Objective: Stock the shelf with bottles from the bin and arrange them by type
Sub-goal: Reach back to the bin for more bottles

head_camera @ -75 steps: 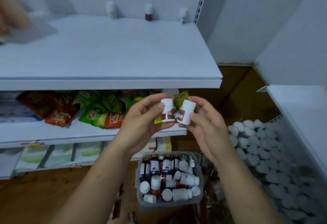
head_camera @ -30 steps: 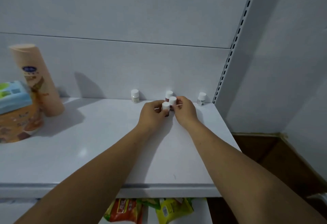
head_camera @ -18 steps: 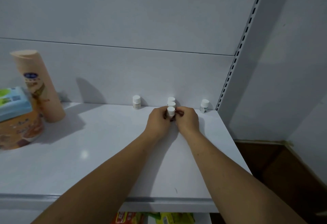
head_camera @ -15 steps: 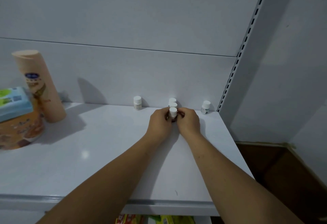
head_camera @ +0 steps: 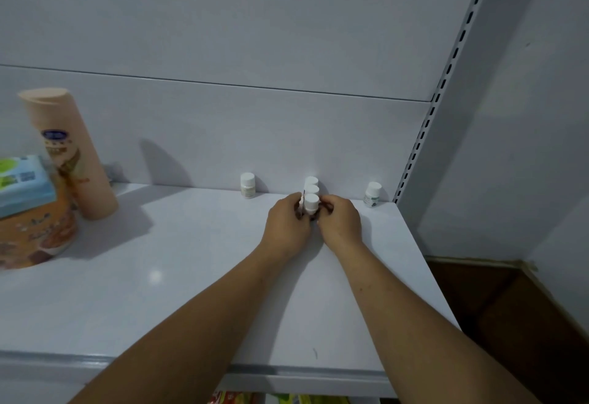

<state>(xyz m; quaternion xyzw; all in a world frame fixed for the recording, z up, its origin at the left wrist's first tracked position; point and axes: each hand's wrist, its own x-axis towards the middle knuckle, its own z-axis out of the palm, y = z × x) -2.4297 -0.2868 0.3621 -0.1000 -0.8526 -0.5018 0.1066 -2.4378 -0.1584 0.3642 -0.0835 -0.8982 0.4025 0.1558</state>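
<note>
**Two more bottles join the middle row**

A couple of seconds ago I held a white-capped, dark-red-labelled bottle in each hand over the bin. Now both stand on the shelf (head_camera: pixel 191 276), centre of the frame, lined up in front of the matching bottle at the back wall. Three white caps run front to back. In the last half second little has moved beyond small squaring-up.

My left hand (head_camera: pixel 287 225) and right hand (head_camera: pixel 341 223) are both curled in, pinching the front bottle (head_camera: pixel 311 203) from either side low on its body. My fingertips are mostly hidden behind it.

I judge this type's row well started. The lone bottle to the left (head_camera: pixel 247 185) and the lone bottle to the right (head_camera: pixel 372 194) mark other types awaiting their own rows. The bin is out of view.

The small labels are too tiny to read. At the left edge, the tall peach bottle (head_camera: pixel 68 151) carries a blue oval logo with illegible writing. The blue pack (head_camera: pixel 22 180) shows a green patch and a small square code, and sits on an orange tub (head_camera: pixel 35 237).
</note>
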